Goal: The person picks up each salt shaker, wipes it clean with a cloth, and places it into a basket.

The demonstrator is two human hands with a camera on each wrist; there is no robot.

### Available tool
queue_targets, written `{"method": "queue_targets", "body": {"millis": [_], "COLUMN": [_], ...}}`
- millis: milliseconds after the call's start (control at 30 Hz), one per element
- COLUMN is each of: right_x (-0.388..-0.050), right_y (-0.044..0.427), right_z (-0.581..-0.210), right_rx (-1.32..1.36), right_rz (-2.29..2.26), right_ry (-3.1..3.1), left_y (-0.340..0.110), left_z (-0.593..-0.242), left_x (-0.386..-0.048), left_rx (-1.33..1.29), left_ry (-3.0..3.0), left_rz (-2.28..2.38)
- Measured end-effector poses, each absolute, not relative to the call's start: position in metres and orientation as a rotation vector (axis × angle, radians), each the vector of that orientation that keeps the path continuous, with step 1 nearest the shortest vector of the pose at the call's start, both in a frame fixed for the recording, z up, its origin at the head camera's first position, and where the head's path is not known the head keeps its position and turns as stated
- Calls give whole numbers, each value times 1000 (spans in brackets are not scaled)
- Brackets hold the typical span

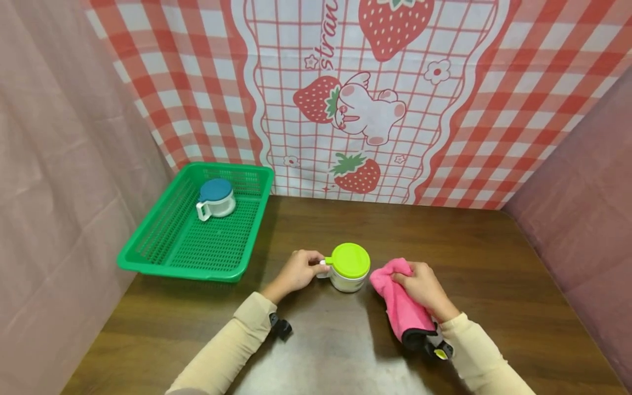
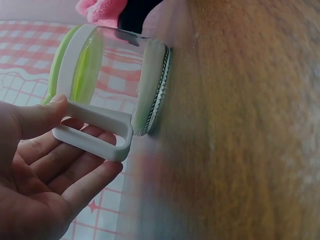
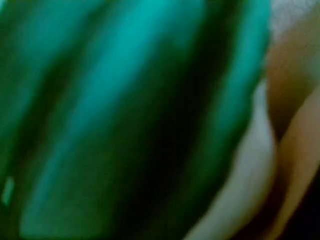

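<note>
A clear jar with a lime-green lid [image 1: 351,260] and white handle stands upright on the table. My left hand [image 1: 299,271] holds the jar's handle [image 2: 95,131]; in the left wrist view the thumb lies on the handle's top and the fingers are behind it. My right hand [image 1: 423,286] grips a pink cloth [image 1: 402,307] with a black edge, just right of the jar; a narrow gap separates them. The right wrist view is blurred, filled mostly by dark green folds [image 3: 125,120], with part of the hand [image 3: 300,150] at the right.
A green plastic basket [image 1: 195,273] stands at the table's left, with a blue-lidded jar [image 1: 217,198] inside near its back. Behind the brown table [image 1: 484,263] hangs a red-and-white strawberry cloth [image 1: 365,109]. Pink curtains hang at both sides.
</note>
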State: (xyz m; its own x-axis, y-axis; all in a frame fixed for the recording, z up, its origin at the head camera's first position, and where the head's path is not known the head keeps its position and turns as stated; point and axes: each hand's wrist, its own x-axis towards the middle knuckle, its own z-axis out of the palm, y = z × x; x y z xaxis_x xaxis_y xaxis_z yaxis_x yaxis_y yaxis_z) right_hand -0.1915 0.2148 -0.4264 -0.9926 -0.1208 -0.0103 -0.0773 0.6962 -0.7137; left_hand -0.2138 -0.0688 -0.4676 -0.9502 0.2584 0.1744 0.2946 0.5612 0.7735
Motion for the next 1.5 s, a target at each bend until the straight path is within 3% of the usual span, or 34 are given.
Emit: {"method": "queue_targets", "body": {"millis": [400, 900, 1500], "right_x": [-191, -216, -269], "right_y": [184, 192, 199], "right_z": [-444, -446, -445], "right_rx": [-49, -22, -243], "right_rz": [-1415, -1493, -1337], "right_ry": [2620, 2522, 2389], "left_y": [-70, -75, -79], "left_z": [-468, -464, -463], "left_x": [-215, -219, -219], "left_rx": [-555, -679, -781], "left_ry": [-2739, -2761, -2771], "left_rz": [-1316, -1233, -1300]}}
